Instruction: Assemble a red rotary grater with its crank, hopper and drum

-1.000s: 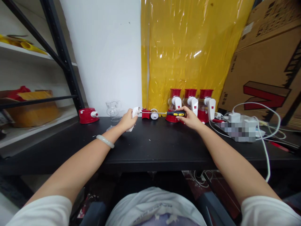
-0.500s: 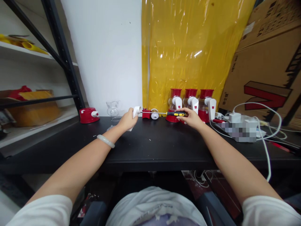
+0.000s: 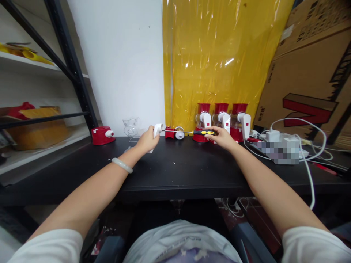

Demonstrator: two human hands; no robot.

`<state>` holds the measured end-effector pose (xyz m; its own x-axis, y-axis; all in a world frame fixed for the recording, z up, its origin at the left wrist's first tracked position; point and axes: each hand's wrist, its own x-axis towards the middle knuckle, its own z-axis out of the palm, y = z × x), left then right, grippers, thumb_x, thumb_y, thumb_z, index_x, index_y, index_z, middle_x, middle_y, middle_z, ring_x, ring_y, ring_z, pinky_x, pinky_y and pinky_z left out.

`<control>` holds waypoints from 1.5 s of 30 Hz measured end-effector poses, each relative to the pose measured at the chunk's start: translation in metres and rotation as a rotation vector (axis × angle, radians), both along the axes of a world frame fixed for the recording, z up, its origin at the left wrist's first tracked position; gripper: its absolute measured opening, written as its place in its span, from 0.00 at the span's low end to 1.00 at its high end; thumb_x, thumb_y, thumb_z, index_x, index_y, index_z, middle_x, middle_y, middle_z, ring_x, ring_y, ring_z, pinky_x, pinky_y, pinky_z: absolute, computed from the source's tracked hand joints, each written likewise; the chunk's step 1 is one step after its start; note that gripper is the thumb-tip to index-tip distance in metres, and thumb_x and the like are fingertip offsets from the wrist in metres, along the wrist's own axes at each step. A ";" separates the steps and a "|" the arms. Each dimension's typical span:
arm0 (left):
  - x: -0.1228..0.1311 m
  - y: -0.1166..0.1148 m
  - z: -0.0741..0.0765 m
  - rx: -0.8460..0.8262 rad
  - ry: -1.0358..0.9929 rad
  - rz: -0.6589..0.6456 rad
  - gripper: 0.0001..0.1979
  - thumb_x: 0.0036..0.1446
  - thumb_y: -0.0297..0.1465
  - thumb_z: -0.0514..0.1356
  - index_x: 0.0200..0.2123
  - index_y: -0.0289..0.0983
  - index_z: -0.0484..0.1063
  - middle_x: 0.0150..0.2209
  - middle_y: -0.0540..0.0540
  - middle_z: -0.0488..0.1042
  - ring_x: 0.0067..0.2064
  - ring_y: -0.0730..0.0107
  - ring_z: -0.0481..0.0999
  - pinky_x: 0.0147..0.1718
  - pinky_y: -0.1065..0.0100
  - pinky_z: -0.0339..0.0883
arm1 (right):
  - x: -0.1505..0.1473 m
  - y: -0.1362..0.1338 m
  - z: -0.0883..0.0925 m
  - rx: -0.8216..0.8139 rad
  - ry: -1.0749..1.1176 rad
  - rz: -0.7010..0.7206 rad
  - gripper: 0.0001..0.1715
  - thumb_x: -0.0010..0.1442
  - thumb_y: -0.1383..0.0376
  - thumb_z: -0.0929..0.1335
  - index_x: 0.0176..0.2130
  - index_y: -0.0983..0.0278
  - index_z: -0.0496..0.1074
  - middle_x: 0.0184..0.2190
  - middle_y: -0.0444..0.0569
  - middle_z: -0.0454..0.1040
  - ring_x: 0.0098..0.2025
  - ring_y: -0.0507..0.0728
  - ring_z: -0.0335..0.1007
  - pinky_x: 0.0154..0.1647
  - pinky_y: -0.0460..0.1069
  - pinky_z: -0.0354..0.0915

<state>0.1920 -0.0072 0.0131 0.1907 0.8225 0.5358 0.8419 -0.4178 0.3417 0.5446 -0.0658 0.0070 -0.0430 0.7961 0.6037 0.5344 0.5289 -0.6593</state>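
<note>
My left hand (image 3: pixel 148 139) is closed around a white crank handle (image 3: pixel 158 129), its round end turned to the right. In my right hand (image 3: pixel 221 136) is a screwdriver (image 3: pixel 204 132) with a black and yellow grip, held level. Its thin shaft runs left to the round end of the handle; whether the tip touches inside cannot be made out. Behind the shaft lie a small red part (image 3: pixel 170 133) and a white round part (image 3: pixel 179 133). Clear plastic parts (image 3: pixel 131 128) stand behind my left hand, partly hidden by it.
Several red and white rotary graters (image 3: pixel 204 118) stand in a row at the back right. A red base (image 3: pixel 102 136) sits at the left on the black table (image 3: pixel 175 175). White cables and chargers (image 3: pixel 272 136) lie at the right, before a large cardboard box (image 3: pixel 298 84).
The view has shifted slightly. Both hands keep their grip on the handle and the screwdriver, with almost no visible movement between them.
</note>
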 end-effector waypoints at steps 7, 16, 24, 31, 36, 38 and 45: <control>0.000 -0.001 0.000 -0.026 0.009 -0.011 0.16 0.60 0.37 0.53 0.49 0.37 0.61 0.35 0.41 0.78 0.35 0.57 0.78 0.35 0.63 0.65 | 0.000 0.000 0.000 -0.010 0.001 0.002 0.27 0.49 0.52 0.73 0.45 0.65 0.77 0.33 0.49 0.77 0.33 0.56 0.71 0.37 0.53 0.67; 0.000 -0.001 -0.001 -0.036 0.014 -0.015 0.16 0.60 0.37 0.53 0.49 0.37 0.60 0.34 0.41 0.78 0.34 0.58 0.78 0.34 0.64 0.65 | 0.002 0.002 -0.001 -0.029 0.001 0.002 0.28 0.49 0.49 0.73 0.43 0.66 0.77 0.30 0.49 0.77 0.31 0.56 0.71 0.33 0.52 0.68; 0.000 0.001 -0.002 -0.007 0.064 0.003 0.16 0.60 0.38 0.52 0.49 0.38 0.61 0.37 0.39 0.77 0.38 0.55 0.77 0.36 0.63 0.65 | 0.002 -0.001 0.000 -0.094 0.008 0.049 0.29 0.53 0.45 0.70 0.42 0.65 0.76 0.32 0.51 0.80 0.32 0.57 0.74 0.30 0.50 0.68; 0.000 -0.001 -0.002 0.008 0.060 -0.026 0.15 0.61 0.37 0.52 0.48 0.37 0.61 0.36 0.39 0.77 0.37 0.55 0.77 0.35 0.62 0.65 | 0.002 0.000 -0.001 -0.113 -0.005 0.020 0.29 0.55 0.43 0.68 0.40 0.65 0.76 0.29 0.50 0.80 0.25 0.53 0.70 0.24 0.47 0.62; 0.000 -0.002 -0.001 0.017 0.025 -0.041 0.14 0.61 0.37 0.52 0.48 0.37 0.61 0.35 0.40 0.77 0.35 0.56 0.77 0.34 0.63 0.65 | 0.001 0.000 -0.001 -0.149 -0.008 0.038 0.30 0.57 0.40 0.65 0.35 0.64 0.74 0.26 0.50 0.80 0.23 0.52 0.67 0.22 0.47 0.59; 0.001 -0.002 0.000 0.032 0.019 -0.035 0.14 0.61 0.37 0.52 0.48 0.37 0.61 0.36 0.39 0.77 0.36 0.55 0.77 0.34 0.63 0.65 | 0.001 0.000 0.000 -0.157 -0.041 0.035 0.32 0.58 0.38 0.63 0.32 0.63 0.73 0.25 0.50 0.79 0.22 0.52 0.66 0.22 0.47 0.59; 0.002 -0.002 0.000 0.006 0.012 -0.056 0.14 0.60 0.36 0.53 0.48 0.37 0.60 0.34 0.41 0.77 0.34 0.57 0.78 0.34 0.63 0.65 | -0.001 0.003 -0.004 -0.104 0.013 -0.005 0.29 0.58 0.38 0.61 0.34 0.61 0.66 0.18 0.42 0.69 0.20 0.51 0.61 0.23 0.48 0.58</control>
